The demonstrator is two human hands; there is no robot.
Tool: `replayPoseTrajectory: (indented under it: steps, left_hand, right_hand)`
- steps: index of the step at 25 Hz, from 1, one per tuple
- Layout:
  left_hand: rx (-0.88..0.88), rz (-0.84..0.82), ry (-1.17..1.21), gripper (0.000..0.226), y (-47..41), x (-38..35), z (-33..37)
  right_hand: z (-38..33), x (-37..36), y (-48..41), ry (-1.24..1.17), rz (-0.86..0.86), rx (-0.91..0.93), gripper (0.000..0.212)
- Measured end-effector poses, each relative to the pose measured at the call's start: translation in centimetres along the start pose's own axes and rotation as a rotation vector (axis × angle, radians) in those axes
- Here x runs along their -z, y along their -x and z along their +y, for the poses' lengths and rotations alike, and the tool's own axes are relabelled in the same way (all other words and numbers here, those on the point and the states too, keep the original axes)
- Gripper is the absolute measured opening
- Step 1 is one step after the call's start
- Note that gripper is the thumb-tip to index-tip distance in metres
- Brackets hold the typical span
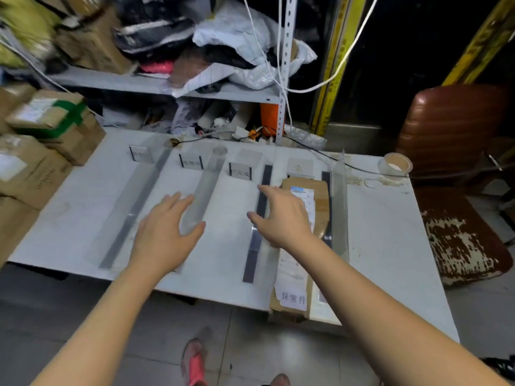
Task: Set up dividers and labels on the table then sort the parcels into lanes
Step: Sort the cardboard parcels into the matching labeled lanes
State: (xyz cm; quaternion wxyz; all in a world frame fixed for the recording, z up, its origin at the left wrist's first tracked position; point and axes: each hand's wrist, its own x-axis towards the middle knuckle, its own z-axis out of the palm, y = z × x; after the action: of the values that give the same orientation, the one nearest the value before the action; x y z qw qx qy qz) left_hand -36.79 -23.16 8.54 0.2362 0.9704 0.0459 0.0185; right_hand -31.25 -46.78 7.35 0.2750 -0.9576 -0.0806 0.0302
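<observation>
Your left hand [164,235] hovers open-fingered over a clear divider [204,190]; your right hand [281,215], fingers spread, rests on the parcel [315,199] on the table [83,207].

White surface [384,246] carried four clear dividers lying lengthwise, side by side: first divider [133,210] at left, second divider [206,188], third divider [260,218], fourth divider [338,201] at right. Small upright labels [241,171] stood at the far ends of the lanes. One flat brown parcel [309,201] lay between third and fourth dividers, its near end overhanging the edge, a white tag [292,298] on it.
</observation>
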Motion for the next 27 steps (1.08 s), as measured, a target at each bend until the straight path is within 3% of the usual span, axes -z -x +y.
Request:
replayPoseTrajectory:
  steps: [4,8,19,27]
  left_hand:
    - [0.033,0.073,-0.225,0.076,-3.8,4.7,-5.1]
    - [0.065,0.044,-0.368,0.082,-8.0,9.5,-12.1]
    - [0.033,0.003,-0.429,0.076,-16.3,22.3,-29.3]
    - [0.138,0.058,-0.477,0.074,-22.7,26.6,-36.0]
  right_hand:
    - [-5.8,0.0,-4.3,0.169,0.046,0.109,0.07]
    - [-12.3,-1.8,-8.3,0.247,0.021,0.164,0.073]
    - [-31.4,-9.4,-18.3,0.307,-0.032,0.105,0.067]
    - [-39.7,-14.2,-28.2,0.23,-0.055,0.201,0.07]
